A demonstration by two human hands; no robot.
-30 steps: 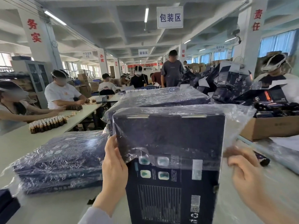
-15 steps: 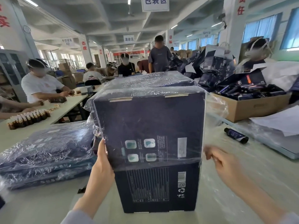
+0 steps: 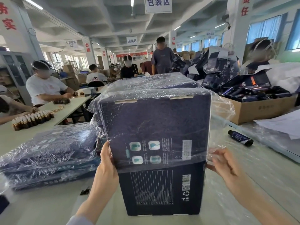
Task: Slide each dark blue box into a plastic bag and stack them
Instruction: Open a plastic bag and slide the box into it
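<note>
Progress: we judge the task well under way but not finished. One dark blue box (image 3: 155, 135) stands upright near the near edge of the table (image 3: 40, 208). A plastic bag (image 3: 223, 108) is drawn over its top and covers roughly two thirds of its front; the bottom band with the barcode is bare.

Left hand (image 3: 107, 166) lies against the box's left side at the bag's hem, thumb on the front edge. Its fingers are hidden behind the box, so we cannot tell if they pinch the film. Right hand (image 3: 225, 164) is at the right edge, fingers (image 3: 217, 155) curled and pinching the loose hem.

Done, by our reading: a stack of bagged boxes (image 3: 48, 153) lies flat toward the table's left edge. A second bagged pile (image 3: 154, 82) sits just behind the upright box.

Left to do: pull the bag the rest of the way and lay this box on a stack. We cannot tell how many unbagged boxes wait.

Surface: pale table top, film spread over its right side. A small dark tube (image 3: 240, 138) lies there, and a cardboard carton (image 3: 259, 109) of dark packs sits toward the far right corner.

Room: long workshop with a concrete ceiling, strip lights, a hanging sign (image 3: 158, 4) and windows on the right. Workers (image 3: 43, 85) sit at a neighbouring table with rows of brown bottles (image 3: 32, 118)
</note>
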